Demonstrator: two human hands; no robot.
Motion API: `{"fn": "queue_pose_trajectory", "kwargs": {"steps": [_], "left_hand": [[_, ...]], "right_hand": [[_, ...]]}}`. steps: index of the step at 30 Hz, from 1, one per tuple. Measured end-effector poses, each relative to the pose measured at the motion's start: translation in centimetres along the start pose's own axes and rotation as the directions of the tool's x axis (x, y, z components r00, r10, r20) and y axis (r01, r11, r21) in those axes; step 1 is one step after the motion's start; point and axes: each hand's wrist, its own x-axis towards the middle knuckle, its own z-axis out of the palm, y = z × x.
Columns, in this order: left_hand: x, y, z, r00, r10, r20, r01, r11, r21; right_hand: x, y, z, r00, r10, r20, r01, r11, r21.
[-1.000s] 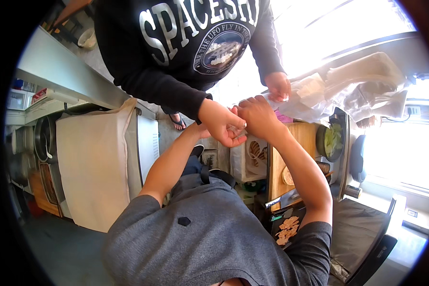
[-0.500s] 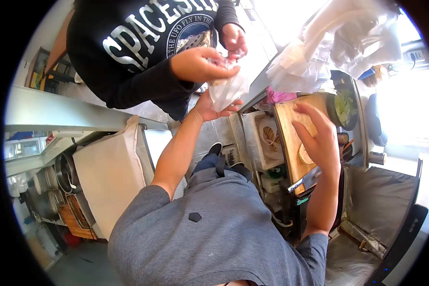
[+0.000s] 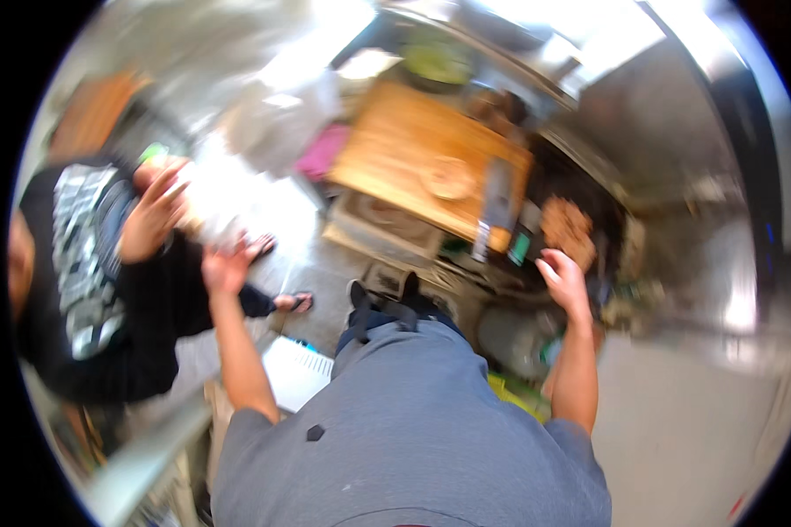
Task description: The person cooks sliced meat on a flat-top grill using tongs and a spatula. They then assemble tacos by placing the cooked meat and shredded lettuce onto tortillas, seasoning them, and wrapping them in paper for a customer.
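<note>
Over on the left, a second person in a black printed sweatshirt [image 3: 79, 263] has a hand [image 3: 149, 215] raised at a pale, translucent plastic bag [image 3: 224, 206]; the blur hides how firmly that hand grips it. Next along, the wearer's left hand [image 3: 228, 263] is up just under the bag, fingers spread wide, palm open, touching or nearly touching its lower edge, with no closed grip on anything. So the handover looks unfinished from here: the bag is between the two people, not clearly in either one's keeping. Moving right, the wooden cutting board [image 3: 422, 158] sits on the tabletop with a round flat piece [image 3: 448, 177] on it, untouched. Far right, the right hand [image 3: 564, 277] hovers loosely open, empty, just below a brownish heap of food [image 3: 567, 224].
</note>
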Motion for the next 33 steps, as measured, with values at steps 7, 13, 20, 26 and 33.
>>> {"fn": "queue_pose_trajectory", "kwargs": {"steps": [7,13,20,26,33], "left_hand": [[1.9,-14.4,2.4,0.937,-0.121,-0.326,0.325,0.643,0.694],[-2.7,-40.1,22.1,0.850,-0.237,0.471,-0.466,0.078,0.881],[-5.6,-58.6,34.4,0.760,-0.449,0.470,-0.625,-0.704,0.338],[-5.8,-60.1,36.7,0.780,-0.465,0.418,-0.594,-0.761,0.261],[-14.7,-72.5,44.1,0.554,-0.813,0.179,-0.832,-0.545,0.100]], "right_hand": [[-11.0,16.1,-2.6,0.810,0.545,-0.217,-0.576,0.808,-0.122],[-10.3,29.2,-3.9,0.741,0.558,-0.372,-0.625,0.777,-0.079],[-3.6,36.6,-8.9,0.681,0.688,-0.251,-0.732,0.643,-0.225],[-0.8,41.1,-10.7,0.679,0.734,-0.012,-0.730,0.673,-0.118],[-3.4,42.2,-12.1,0.764,0.638,-0.101,-0.341,0.531,0.776]]}}
